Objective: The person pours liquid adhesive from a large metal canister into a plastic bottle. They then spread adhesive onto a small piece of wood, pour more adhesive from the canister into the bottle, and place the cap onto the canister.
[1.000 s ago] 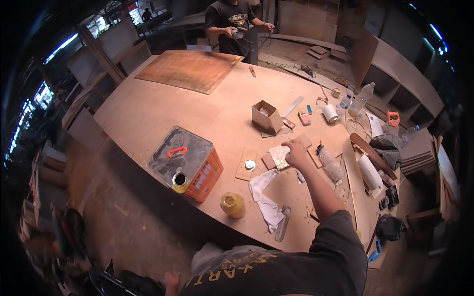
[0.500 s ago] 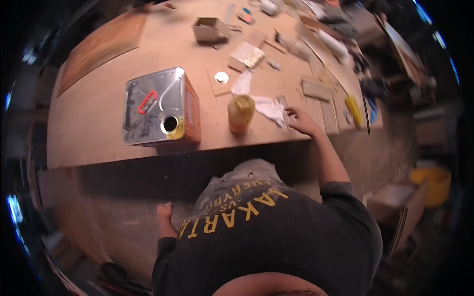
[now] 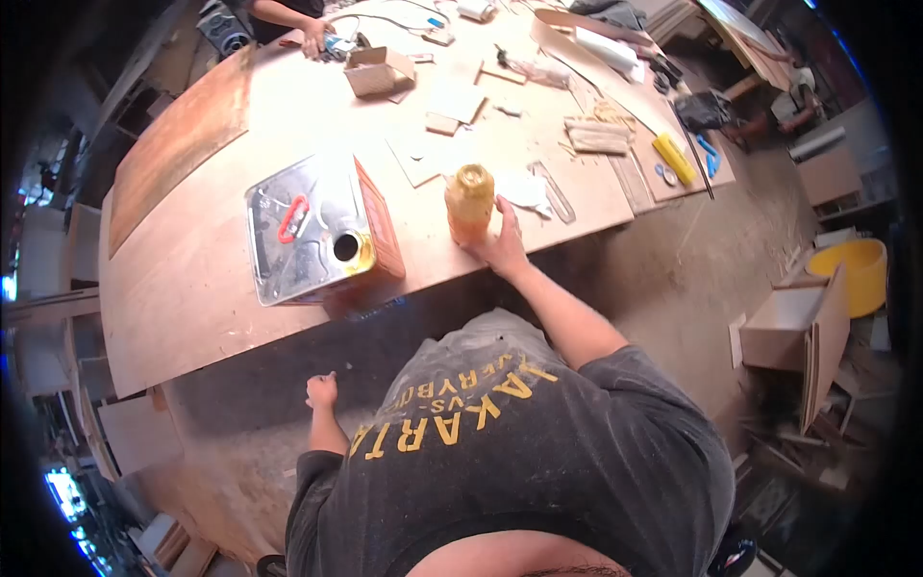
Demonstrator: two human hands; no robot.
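On the worktable's near edge stands an upright plastic bottle [image 3: 470, 207] with an orange-yellow liquid in it and a yellow-stained top. My right hand [image 3: 502, 245] is closed around its right side, low down; the far fingers are partly hidden behind it. To the left of the bottle sits a large square metal can [image 3: 300, 264] with a red handle [image 3: 293, 219] and an uncapped round spout [image 3: 347, 247] smeared yellow. My left hand [image 3: 322, 389] hangs below the table edge, its fingers curled, with nothing visible in them. A white cloth [image 3: 524, 190] lies just beyond my right hand.
A co-worker's hand [image 3: 315, 38] holds a tool at the table's far side. Near it are a small open box [image 3: 380, 74], wood pieces [image 3: 598, 135] and a yellow tube-shaped object [image 3: 674, 159]. A brown board [image 3: 183, 139] lies at left; a yellow tub [image 3: 848, 277] stands at right.
My right hand has moved left from near the cloth and taken hold of the bottle. My left hand stays low and curled. The co-worker's hand has come into view.
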